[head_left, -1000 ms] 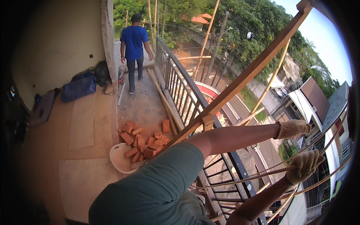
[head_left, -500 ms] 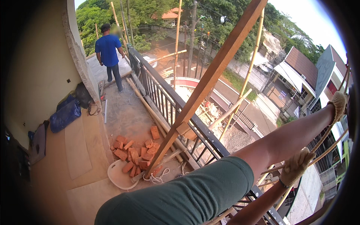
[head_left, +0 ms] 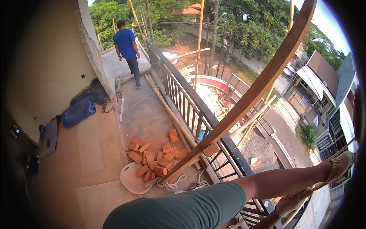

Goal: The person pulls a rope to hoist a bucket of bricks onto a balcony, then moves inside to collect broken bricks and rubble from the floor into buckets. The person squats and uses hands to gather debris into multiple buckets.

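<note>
Both my hands wear tan knitted gloves and reach out past the balcony railing at the lower right. My left hand (head_left: 343,166), its arm in a dark green sleeve, is closed around a brown rope (head_left: 345,146) near the picture's right rim. Lower down and nearer, my right hand (head_left: 293,202) is closed on rope too; its fingers show only in part. A stretch of rope runs between the two gloves. Whatever hangs from the rope is out of sight.
A slanting wooden beam (head_left: 248,116) stands against the black railing (head_left: 183,82). Loose bricks (head_left: 152,158), a pale basin (head_left: 129,179) and white rope (head_left: 172,186) lie by its foot. Bamboo poles (head_left: 171,114) line the floor. Farther off, a person in blue (head_left: 125,45) faces away.
Both gloved hands have moved down, and my left arm is now closer to level. The view has turned right, so the scene shifts. The person in blue has shifted their stance.
</note>
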Motion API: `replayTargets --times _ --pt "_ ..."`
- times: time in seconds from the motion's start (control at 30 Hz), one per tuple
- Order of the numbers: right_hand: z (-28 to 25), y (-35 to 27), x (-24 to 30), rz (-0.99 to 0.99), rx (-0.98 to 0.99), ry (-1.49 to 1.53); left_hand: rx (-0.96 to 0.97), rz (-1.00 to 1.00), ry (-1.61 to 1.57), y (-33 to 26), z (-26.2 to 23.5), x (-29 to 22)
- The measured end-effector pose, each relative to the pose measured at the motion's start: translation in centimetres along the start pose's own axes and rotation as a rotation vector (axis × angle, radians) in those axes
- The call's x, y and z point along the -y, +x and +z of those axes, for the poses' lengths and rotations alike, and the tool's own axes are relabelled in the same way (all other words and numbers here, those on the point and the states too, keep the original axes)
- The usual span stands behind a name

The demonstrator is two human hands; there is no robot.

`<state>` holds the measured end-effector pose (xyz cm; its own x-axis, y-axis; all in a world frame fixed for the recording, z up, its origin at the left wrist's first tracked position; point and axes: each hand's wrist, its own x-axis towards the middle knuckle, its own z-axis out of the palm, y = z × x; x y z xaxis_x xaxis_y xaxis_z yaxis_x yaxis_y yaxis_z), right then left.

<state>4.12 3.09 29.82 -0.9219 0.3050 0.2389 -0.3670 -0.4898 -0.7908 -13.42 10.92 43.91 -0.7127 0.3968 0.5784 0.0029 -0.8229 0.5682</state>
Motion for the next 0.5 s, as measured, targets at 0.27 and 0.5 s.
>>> replayTargets --times 0.27,0.5 --pt "-1.6 -0.9 2.2 -0.129 0.233 -0.161 0.115 -0.349 -0.269 -7.5 3.6 -9.9" --pt "-6.8 -1.1 2.6 -0.335 0.115 -0.531 -0.036 -0.217 -0.121 -10.4 7.4 -7.3"
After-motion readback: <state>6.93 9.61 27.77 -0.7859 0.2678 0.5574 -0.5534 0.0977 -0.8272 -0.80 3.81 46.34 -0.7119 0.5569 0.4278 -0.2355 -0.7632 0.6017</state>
